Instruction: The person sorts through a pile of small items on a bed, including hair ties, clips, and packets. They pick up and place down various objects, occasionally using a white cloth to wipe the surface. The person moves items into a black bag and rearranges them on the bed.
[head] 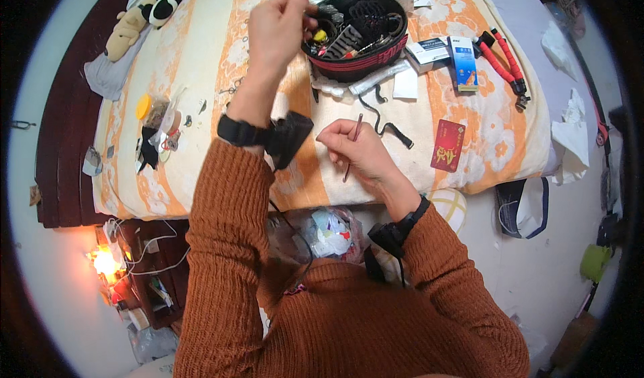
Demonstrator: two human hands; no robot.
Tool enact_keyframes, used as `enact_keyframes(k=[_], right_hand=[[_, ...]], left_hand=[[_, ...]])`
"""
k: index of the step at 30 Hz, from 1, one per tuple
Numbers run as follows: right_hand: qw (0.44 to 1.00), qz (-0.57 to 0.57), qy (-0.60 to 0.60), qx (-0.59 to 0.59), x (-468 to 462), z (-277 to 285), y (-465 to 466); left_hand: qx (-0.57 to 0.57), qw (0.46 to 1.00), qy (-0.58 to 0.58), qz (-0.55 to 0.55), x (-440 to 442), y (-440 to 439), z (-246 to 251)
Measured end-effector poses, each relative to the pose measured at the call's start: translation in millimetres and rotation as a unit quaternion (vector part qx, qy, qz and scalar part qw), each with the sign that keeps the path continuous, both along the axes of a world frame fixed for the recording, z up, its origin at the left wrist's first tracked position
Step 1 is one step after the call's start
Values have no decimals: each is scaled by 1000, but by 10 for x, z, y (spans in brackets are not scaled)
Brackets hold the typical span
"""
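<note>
My left hand [279,31] is raised at the left rim of an oval black and red basket [352,68]. Its fingers are bent and slightly blurred, and whether they pinch anything is hidden. Small items fill the basket, among them a grey toothed piece [343,42], a yellow object [319,36] and black mesh [370,13]. Lower down, over the bedspread, my right hand [354,149] grips a thin mauve rod [358,124] that slants up past the knuckles. Beyond that hand lies a black strap [397,134] with a ribbed end.
On the bed [322,192] lie a red card [448,145], small boxes [463,65], a red-legged flexible tripod [503,63], a yellow-lidded jar [151,109], several keys [232,87] and plush toys [126,31]. Below its front edge sits a bag of scraps [332,232]. A lamp [106,262] glows at left.
</note>
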State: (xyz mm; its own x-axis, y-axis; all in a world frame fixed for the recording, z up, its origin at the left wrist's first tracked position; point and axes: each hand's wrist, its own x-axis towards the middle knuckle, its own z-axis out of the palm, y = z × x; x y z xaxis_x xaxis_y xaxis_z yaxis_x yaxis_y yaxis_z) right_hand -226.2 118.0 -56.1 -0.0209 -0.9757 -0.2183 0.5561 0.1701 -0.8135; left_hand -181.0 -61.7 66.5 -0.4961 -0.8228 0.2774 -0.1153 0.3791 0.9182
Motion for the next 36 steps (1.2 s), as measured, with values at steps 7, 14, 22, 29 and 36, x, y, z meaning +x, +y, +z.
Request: enact_keyframes(k=[7, 14, 22, 29, 36], right_hand=[[999, -30, -16, 14, 11, -2, 8], [999, -22, -17, 26, 59, -106, -91], [999, -20, -46, 19, 27, -204, -157], [999, -10, -49, 14, 9, -240, -169], [999, -17, -35, 21, 21, -222, -159]], left_hand=[[-18, 993, -19, 112, 1127, -445, -178], [72, 967, -171, 175, 1945, -566, -628], [49, 964, -232, 120, 1836, -896, -705], [51, 918, -393, 2, 1792, -938, -712], [211, 962, -163, 65, 2228, -890, -455]])
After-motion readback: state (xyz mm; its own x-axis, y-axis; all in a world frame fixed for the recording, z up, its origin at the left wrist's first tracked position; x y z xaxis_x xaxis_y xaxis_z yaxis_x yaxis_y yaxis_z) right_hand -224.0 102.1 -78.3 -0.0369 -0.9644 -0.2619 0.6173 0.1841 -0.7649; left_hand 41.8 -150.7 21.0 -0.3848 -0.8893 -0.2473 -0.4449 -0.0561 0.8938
